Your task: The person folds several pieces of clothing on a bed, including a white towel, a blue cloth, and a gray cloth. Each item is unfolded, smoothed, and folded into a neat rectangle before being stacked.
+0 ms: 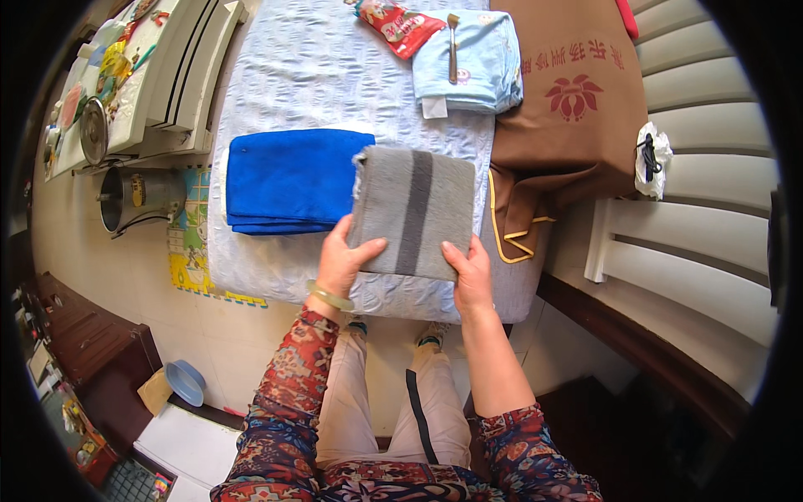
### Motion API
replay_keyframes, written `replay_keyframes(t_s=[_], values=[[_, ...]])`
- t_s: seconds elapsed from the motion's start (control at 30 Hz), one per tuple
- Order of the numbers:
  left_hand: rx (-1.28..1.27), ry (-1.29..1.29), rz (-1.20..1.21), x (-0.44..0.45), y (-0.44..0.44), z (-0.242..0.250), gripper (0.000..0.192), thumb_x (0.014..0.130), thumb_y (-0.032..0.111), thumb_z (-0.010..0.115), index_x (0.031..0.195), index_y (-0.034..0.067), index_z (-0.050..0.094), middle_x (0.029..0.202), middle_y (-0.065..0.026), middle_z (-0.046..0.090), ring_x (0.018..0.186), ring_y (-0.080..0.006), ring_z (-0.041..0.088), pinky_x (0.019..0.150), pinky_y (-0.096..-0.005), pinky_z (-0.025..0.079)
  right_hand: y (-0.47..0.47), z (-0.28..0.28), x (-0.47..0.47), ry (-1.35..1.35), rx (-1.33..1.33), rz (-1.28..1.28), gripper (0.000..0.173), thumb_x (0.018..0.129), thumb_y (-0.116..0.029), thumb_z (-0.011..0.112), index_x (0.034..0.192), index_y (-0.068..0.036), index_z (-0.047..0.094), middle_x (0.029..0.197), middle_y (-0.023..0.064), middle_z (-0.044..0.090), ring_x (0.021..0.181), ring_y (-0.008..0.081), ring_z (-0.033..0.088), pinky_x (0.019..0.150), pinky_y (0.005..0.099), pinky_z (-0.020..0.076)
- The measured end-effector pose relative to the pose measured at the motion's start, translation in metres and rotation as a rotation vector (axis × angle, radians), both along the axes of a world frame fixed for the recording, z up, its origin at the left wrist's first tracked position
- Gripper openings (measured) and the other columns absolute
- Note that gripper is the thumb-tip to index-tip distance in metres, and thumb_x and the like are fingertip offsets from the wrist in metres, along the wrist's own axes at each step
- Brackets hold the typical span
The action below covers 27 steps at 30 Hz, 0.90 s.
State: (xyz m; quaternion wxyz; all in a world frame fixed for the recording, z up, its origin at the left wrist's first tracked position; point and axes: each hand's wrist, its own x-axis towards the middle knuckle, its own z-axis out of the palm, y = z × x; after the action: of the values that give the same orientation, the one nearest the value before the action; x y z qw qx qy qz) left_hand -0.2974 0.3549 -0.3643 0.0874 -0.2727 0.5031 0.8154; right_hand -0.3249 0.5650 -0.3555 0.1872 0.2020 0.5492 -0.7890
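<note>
A folded grey towel with one dark stripe is held level between my two hands. My left hand grips its near left corner, thumb on top. At its near right corner, my right hand holds on with the thumb on top as well. The fingers of both hands are mostly hidden under the cloth. To the left lies a stack of folded blue towels, partly overlapped in view by the grey one, with white cloth showing at its edges. Both rest on the light blue bedsheet.
Farther back on the bed are folded light blue cloth, a brush and a red packet. A brown cover drapes the right side. A metal bucket lies near the cluttered white table at left.
</note>
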Motion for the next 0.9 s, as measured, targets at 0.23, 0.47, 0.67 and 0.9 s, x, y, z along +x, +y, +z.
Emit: replay_keyframes(t_s=[0.23,0.47,0.67,0.9], values=[[-0.245,0.137,0.145,-0.007,-0.117,0.024,0.053,0.081,0.005,0.076,0.130,-0.001,0.056,0.118,-0.0078,0.066,0.105,-0.0159,0.063,0.095,-0.0298,0.049,-0.121,-0.003,-0.042,0.122,-0.078,0.233,0.045,0.091,-0.006,0.066,0.132,0.004,0.051,0.122,0.0098,0.063,0.108,0.0151,0.061,0.095,0.0288,0.0470],[-0.632,-0.088,0.038,0.004,-0.206,-0.056,0.061,0.076,0.012,0.080,0.131,-0.003,0.056,0.123,-0.0142,0.064,0.111,-0.0212,0.062,0.098,-0.0328,0.048,-0.190,-0.082,-0.035,0.139,0.314,0.255,0.047,0.087,-0.006,0.068,0.131,0.004,0.054,0.117,0.0118,0.063,0.100,0.0154,0.061,0.087,0.0286,0.0513],[-1.126,-0.099,0.061,0.011,-0.249,-0.073,0.089,0.073,0.037,0.084,0.141,-0.006,0.045,0.143,-0.0254,0.046,0.135,-0.0345,0.043,0.114,-0.0412,0.033,-0.143,-0.116,-0.046,0.339,0.809,0.123,0.044,0.090,-0.023,0.069,0.126,-0.001,0.059,0.118,0.0139,0.060,0.107,0.0235,0.058,0.093,0.0344,0.0466],[-0.577,-0.217,0.022,0.003,-0.291,-0.108,0.117,0.074,0.049,0.082,0.155,-0.005,0.017,0.157,-0.0263,0.028,0.146,-0.0302,0.029,0.118,-0.0361,0.025,-0.142,-0.123,-0.077,-0.084,0.349,0.250,0.079,0.098,-0.052,0.056,0.145,0.010,0.039,0.146,0.0204,0.047,0.135,0.0268,0.045,0.112,0.0352,0.0338]])
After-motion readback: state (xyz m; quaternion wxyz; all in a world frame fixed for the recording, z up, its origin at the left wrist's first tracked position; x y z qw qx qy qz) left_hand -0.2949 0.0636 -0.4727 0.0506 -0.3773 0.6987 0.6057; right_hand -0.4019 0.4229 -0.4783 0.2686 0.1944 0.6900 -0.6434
